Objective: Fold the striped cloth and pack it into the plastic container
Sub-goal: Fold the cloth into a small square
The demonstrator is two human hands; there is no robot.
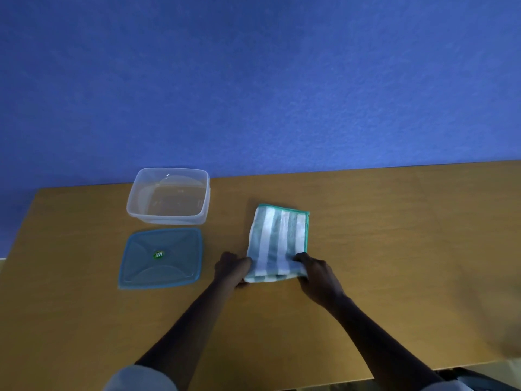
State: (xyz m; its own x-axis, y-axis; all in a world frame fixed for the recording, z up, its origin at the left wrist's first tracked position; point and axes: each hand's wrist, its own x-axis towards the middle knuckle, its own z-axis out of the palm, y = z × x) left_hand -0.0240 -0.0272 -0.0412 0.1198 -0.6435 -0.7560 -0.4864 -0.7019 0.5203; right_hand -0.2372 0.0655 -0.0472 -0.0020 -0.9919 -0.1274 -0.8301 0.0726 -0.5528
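The striped cloth [277, 239], green and white with a green hem, lies folded into a narrow rectangle on the wooden table [394, 249]. My left hand [231, 268] pinches its near left corner. My right hand [317, 275] grips its near right corner, fingers on top of the fabric. The near edge looks lifted slightly off the table. The clear plastic container [168, 196] stands open and empty at the back left, apart from the cloth.
The container's blue lid [160, 258] lies flat on the table just in front of the container, left of my left hand. A blue wall [253, 80] rises behind the table's far edge. The table's near edge runs close to my body.
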